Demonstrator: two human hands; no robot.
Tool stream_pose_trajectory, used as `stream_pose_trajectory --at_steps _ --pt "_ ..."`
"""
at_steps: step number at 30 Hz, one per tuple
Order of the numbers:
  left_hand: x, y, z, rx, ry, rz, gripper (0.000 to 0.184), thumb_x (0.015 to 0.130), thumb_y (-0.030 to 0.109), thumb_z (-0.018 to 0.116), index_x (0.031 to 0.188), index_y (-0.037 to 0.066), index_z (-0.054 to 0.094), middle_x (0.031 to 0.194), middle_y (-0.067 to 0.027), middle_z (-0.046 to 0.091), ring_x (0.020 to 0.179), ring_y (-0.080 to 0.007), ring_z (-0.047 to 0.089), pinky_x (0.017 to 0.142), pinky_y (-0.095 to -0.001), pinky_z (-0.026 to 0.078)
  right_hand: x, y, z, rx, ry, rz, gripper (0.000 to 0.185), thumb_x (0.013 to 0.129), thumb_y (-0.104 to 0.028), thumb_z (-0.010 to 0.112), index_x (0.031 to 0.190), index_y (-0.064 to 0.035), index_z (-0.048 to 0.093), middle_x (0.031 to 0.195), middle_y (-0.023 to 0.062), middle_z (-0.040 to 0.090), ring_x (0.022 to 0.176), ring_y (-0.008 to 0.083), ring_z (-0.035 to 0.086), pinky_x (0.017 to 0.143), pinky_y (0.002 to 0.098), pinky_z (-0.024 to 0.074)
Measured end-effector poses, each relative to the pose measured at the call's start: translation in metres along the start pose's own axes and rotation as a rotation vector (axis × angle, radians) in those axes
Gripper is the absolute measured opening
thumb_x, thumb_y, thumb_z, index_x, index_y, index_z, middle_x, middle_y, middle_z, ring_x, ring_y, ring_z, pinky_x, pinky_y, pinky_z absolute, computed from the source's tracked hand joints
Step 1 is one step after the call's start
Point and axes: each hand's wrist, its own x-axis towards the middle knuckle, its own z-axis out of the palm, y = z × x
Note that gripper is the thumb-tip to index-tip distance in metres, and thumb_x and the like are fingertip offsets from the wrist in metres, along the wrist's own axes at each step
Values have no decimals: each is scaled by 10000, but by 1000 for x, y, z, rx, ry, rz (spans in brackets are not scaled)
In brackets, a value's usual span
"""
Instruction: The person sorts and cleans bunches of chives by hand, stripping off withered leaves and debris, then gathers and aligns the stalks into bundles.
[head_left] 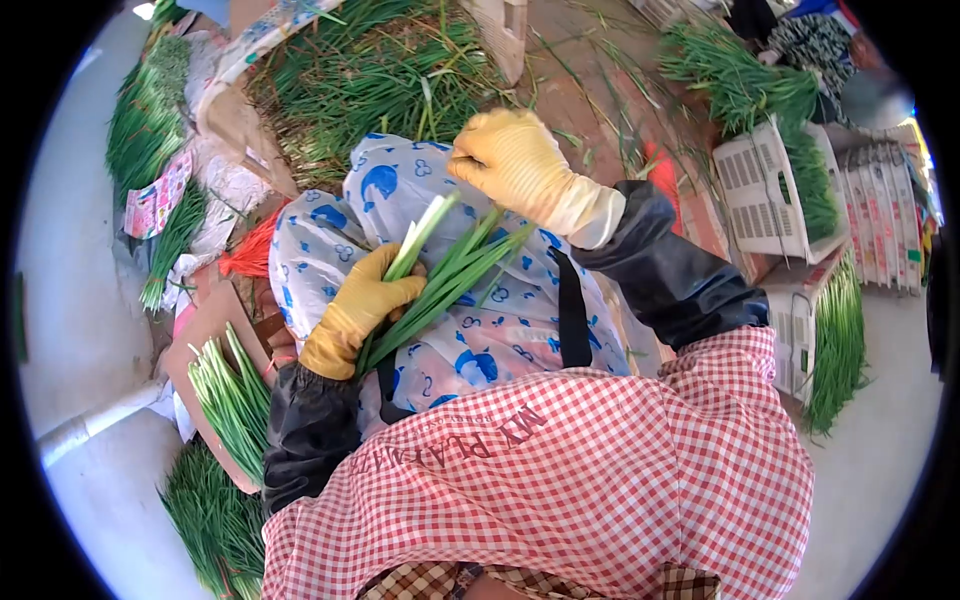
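My left hand (358, 312), in a yellow rubber glove, is closed around a small bunch of garlic chives (450, 280) above my lap. Their white stem ends point up and away from me; the green leaves spread to the right and below the hand. My right hand (522, 172), gloved the same way, is raised over my right knee, apart from the bunch. Its fingers are curled in, and whatever they may hold is hidden. A clear plastic apron with blue prints (480, 365) covers my legs.
A big heap of loose chives (390, 80) lies ahead. Trimmed chives (230, 395) rest on cardboard (197, 343) at my left, with more bundles (210, 520) below. White crates (752, 190) with chives stand at the right. Another person (815, 50) is at the far right.
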Motion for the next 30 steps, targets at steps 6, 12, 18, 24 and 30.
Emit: stream_pose_trajectory --at_steps 6,12,18,24,30 --pt "-3 16 -16 -397 229 146 135 853 77 613 971 31 566 737 -19 578 514 -69 470 468 -196 363 7 -61 -10 -555 146 -73 159 811 -285 620 714 -159 620 710 43 560 650 251 567 602 404 425" --pt "6 -3 -15 -553 294 181 204 858 53 625 1056 9 608 867 -55 651 686 -123 616 599 -226 511 -30 -89 52 143 11 -283 144 827 -258 609 746 -140 625 739 52 602 695 272 611 626 410 466" --pt "-2 -12 -37 -592 158 154 149 866 53 598 1005 4 617 885 -84 661 582 -110 561 536 -206 470 -26 -85 52 403 47 -123 165 852 -249 615 857 -98 681 811 88 639 761 309 626 677 406 493" --pt "2 14 -51 -359 349 249 161 879 103 575 1011 18 608 911 -86 671 465 -74 461 425 -190 360 -43 -68 52 590 214 243 163 868 -198 652 932 -51 686 853 90 648 748 233 633 664 309 490" --pt "26 74 -49 51 484 364 402 845 262 671 1145 2 603 837 -33 636 514 -53 459 441 -193 343 -39 -65 53 277 135 56 139 855 -202 640 920 -87 684 830 75 634 794 258 614 684 348 486"
